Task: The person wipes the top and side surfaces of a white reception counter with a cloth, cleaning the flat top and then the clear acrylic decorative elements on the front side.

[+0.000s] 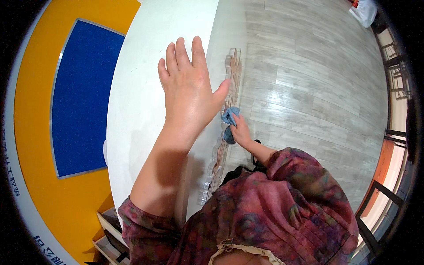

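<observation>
My left hand point(185, 79) is spread palm down over the white counter top point(142, 106), close to its long edge. Its fingers are apart and nothing is in it; contact with the surface is hard to judge. Lower down, my right hand point(241, 131) grips a crumpled blue cloth point(231, 116). The cloth lies against a raised decorative strip point(235, 71) with jagged outlines, brown and silvery, along the counter's white front panel point(228, 29). A darker blue part of the cloth point(229, 135) hangs below the fingers.
Grey wood-look flooring point(308, 79) stretches to the right of the counter. Beyond its left side is a yellow wall point(36, 99) with a blue framed panel point(86, 99). Open compartments point(114, 243) sit at lower left. A white plastic bag point(365, 13) lies at upper right.
</observation>
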Demonstrator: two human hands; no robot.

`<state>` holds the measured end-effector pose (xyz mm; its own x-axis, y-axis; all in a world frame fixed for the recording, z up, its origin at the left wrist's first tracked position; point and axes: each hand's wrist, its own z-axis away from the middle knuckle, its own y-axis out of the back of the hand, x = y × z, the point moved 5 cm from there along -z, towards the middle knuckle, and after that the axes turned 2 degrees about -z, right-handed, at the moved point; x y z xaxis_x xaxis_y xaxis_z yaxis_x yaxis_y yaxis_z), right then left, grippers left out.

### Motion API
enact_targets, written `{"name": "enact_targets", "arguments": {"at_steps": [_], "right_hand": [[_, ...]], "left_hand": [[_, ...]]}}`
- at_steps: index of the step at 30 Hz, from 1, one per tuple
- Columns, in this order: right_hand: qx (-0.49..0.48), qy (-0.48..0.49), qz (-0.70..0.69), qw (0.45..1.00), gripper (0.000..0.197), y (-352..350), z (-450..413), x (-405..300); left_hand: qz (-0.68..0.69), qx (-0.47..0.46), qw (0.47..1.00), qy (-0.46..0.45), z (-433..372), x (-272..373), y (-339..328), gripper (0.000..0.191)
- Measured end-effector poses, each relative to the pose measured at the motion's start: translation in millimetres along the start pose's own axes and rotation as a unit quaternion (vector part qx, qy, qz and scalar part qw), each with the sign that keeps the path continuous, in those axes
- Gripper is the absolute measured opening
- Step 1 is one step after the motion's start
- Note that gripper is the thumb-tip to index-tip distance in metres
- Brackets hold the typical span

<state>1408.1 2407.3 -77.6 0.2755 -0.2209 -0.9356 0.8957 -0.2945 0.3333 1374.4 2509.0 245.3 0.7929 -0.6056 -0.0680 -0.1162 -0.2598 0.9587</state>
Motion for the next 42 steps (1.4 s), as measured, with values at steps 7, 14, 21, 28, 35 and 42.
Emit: {"name": "enact_targets", "arguments": {"at_steps": [7, 14, 21, 28, 35, 42], "right_hand": [[-0.062, -0.218, 0.054, 0.972, 0.050, 4.5, -2.7, 76.9], [0.058, -0.026, -0.147, 0.987, 0.046, 18.6, -41.5, 18.9], [-0.104, -0.069, 0.030, 0.992, 0.028, -6.5, -1.3, 21.5], [0.022, -0.065, -0.133, 0.989, 0.043, 4.7, 5.4, 39.6], [-0.047, -0.023, 0.051, 0.997, 0.038, 0.4, -1.8, 7.2], [0.019, -0.010, -0.002, 1.000, 0.038, 14.0, -45.0, 17.1]], "left_hand": [[0.015, 0.000, 1.000, -0.003, 0.1, 0.4, 5.5, 0.080], [0.013, -0.002, 1.000, 0.001, 1.5, -1.0, 2.5, 0.081], [0.007, -0.003, 1.000, -0.002, 1.1, -1.4, 1.3, 0.081], [0.020, 0.013, 1.000, -0.012, -0.9, 1.4, 5.2, 0.079], [0.007, 0.007, 1.000, -0.005, 1.1, -1.2, 4.0, 0.079], [0.014, 0.013, 1.000, -0.012, 1.4, 0.5, 5.2, 0.079]]}}
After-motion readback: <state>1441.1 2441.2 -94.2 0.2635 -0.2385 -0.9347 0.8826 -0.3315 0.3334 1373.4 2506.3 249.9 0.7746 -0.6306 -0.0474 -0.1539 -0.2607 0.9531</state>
